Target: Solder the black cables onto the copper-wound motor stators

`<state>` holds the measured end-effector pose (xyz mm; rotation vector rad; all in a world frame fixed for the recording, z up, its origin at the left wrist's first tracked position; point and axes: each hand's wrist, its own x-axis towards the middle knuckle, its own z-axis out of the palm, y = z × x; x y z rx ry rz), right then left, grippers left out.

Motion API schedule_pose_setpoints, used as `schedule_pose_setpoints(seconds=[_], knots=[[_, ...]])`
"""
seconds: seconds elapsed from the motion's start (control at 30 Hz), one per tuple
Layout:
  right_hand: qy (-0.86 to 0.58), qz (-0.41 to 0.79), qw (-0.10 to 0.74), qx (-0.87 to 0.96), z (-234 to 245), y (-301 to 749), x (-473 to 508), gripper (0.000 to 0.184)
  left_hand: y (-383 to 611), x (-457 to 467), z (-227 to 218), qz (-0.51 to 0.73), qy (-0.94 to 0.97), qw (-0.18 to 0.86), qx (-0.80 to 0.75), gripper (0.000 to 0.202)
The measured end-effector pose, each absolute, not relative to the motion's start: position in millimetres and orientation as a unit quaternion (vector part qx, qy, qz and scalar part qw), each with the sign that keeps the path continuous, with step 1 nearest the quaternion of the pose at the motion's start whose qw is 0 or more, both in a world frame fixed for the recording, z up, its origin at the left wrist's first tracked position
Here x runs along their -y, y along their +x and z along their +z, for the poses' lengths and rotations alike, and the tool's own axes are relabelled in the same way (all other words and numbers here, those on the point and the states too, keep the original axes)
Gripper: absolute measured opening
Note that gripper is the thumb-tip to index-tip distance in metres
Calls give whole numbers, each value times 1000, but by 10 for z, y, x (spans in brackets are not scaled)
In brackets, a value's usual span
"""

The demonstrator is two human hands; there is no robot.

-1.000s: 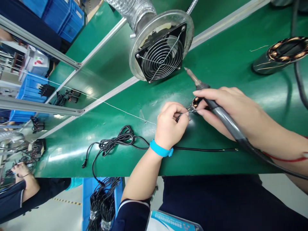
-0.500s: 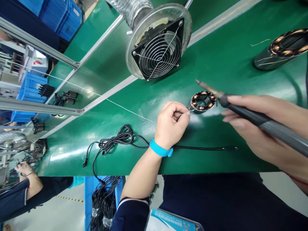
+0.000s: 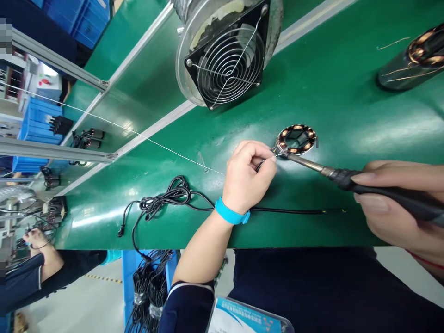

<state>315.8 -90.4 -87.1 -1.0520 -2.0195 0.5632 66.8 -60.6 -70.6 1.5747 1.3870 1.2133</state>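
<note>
My left hand [image 3: 247, 178], with a blue band at the wrist, is closed at the left side of a ring-shaped motor stator [image 3: 305, 145] with copper windings. Between its thumb and fingers runs thin silvery solder wire [image 3: 187, 157], which stretches away to the upper left. Part of a dark lead also shows in that grip. My right hand [image 3: 391, 199] is wrapped around the black handle of a soldering iron [image 3: 312, 165]. The iron's tip meets the stator's lower left rim, close to the end of the solder wire; whether they touch I cannot tell.
A fan with a wire guard [image 3: 229, 74] stands behind the stator. Another stator [image 3: 402, 69] is at the right. A coiled black cable [image 3: 166, 196] lies on the green bench. Below the edge, a blue crate [image 3: 129, 277] holds bundled cables. A co-worker's hand [image 3: 36, 238] shows far left.
The soldering iron has come down from above the stator, and its tip is now at the stator's lower left rim. My left hand has stayed almost in place.
</note>
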Motion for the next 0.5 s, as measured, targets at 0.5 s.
schedule_pose_setpoints(seconds=[0.5], knots=[[-534, 251, 354, 725, -901, 3191, 1142, 44, 696, 607, -693, 467, 601, 360, -539, 16]])
